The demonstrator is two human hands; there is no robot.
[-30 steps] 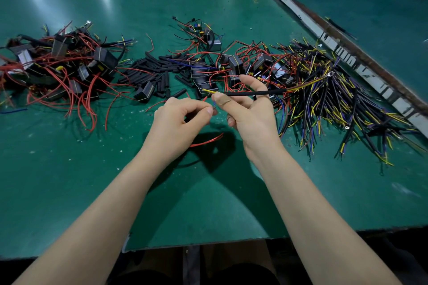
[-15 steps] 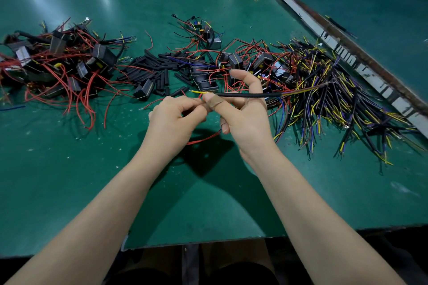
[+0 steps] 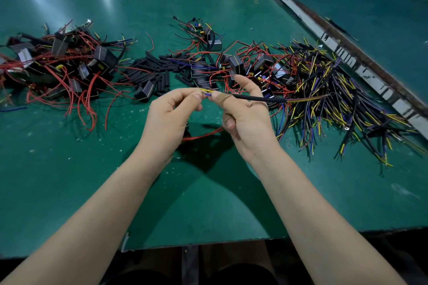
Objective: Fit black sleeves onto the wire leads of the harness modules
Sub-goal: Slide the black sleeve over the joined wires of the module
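My right hand (image 3: 247,120) pinches a black sheathed cable (image 3: 259,98) between thumb and forefinger; the cable runs right toward the pile of cables. Yellow and blue wire ends (image 3: 206,91) stick out of its left end. My left hand (image 3: 171,115) pinches those wire ends, fingertips nearly touching the right thumb. A red wire (image 3: 201,134) hangs below my hands over the table. Loose black sleeves (image 3: 152,69) lie in a heap behind my hands. Whether a sleeve is on the wires, I cannot tell.
A tangle of black modules with red leads (image 3: 62,69) fills the left of the green table (image 3: 92,180). More modules (image 3: 234,65) sit at centre back. A big pile of black, yellow and blue cables (image 3: 335,99) spreads right. A metal rail (image 3: 347,53) separates a second table.
Both hands stayed together above the table. The yellow and blue wire ends now show more at the cable's left end, and my left fingers have closed on them.
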